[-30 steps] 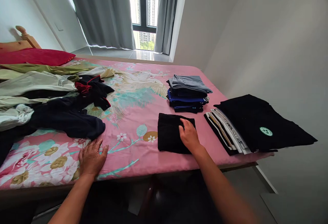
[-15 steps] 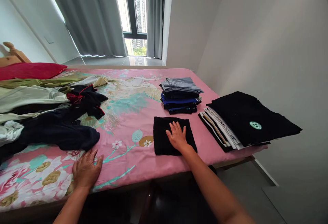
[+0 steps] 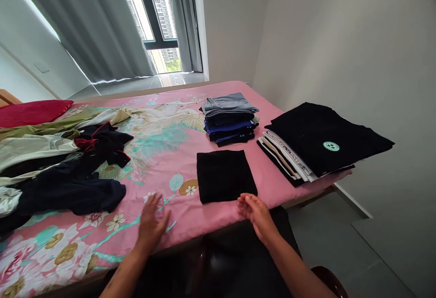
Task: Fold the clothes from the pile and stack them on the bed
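A folded black garment [image 3: 225, 175] lies flat near the front edge of the bed. At its front right corner is my right hand [image 3: 257, 214], palm turned inward, the fingers loosely bent and partly blurred, with nothing visible in them. My left hand [image 3: 151, 225] hovers over the bed's front edge, left of the garment, open with fingers spread and slightly smeared. Behind the garment stands a stack of folded clothes [image 3: 231, 121], grey on top with blue and black below. To the right is a pile of folded shirts [image 3: 320, 139], topped by a black one with a round green badge.
Loose, unfolded clothes [image 3: 68, 175] cover the left side of the pink floral bedspread [image 3: 163, 157]. A red pillow [image 3: 34, 111] lies at the far left. Grey curtains [image 3: 91, 21] hang by the window. The shirt pile reaches the bed's right edge, near the wall [image 3: 323, 39].
My right hand has come off the middle of the black garment to its front right corner. My left hand has lifted from the bed and moved right. The view has shifted slightly.
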A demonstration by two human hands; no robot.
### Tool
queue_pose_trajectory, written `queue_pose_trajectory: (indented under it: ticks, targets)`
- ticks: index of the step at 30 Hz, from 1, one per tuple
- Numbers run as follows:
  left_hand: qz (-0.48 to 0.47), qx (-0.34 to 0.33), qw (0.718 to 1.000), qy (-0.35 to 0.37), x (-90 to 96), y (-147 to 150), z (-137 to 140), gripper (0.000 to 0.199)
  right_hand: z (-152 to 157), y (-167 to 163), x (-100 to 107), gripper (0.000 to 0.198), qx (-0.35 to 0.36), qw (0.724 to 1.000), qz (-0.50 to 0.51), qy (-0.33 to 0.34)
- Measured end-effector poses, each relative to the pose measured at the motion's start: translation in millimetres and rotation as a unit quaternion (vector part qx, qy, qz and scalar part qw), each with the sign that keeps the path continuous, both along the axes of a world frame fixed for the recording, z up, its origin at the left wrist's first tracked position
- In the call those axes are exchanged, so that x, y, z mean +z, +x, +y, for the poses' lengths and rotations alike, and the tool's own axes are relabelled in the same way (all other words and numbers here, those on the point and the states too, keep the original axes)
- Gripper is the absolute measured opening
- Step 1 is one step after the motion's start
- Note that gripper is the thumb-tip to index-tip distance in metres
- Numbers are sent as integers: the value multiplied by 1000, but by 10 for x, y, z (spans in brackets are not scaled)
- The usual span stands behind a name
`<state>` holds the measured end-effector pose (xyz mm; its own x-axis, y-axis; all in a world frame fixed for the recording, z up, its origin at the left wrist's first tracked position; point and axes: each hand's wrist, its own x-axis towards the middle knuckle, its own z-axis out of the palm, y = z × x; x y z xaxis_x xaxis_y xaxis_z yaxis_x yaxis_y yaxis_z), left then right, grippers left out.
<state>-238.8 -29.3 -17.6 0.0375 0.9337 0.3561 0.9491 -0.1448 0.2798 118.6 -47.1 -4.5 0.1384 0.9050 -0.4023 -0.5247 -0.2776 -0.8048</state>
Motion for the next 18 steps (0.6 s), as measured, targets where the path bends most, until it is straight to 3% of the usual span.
queue_pose_trajectory:
  ticks: [3,5,9,12,16,18]
  targets:
    - [61,-169,984,-1,46,626,65,54,-258,-162,-38,37,57,989,124,-61]
    - [92,-229,969,9,44,898,177,61,-278,-244,-33,41,67,976,194,-76]
    - [107,-260,959,25,26,1109,462,66,-179,-366,-50,42,72,946,308,-72]
    - [105,-270,957,10,80,1139,590,69,-124,-493,-130,41,50,941,330,-60]
    - [80,-286,955,-12,336,1226,579,66,24,-700,-261,32,21,951,308,-23]
    - [58,-286,956,-25,525,1327,510,65,176,-777,-292,24,13,975,222,30]
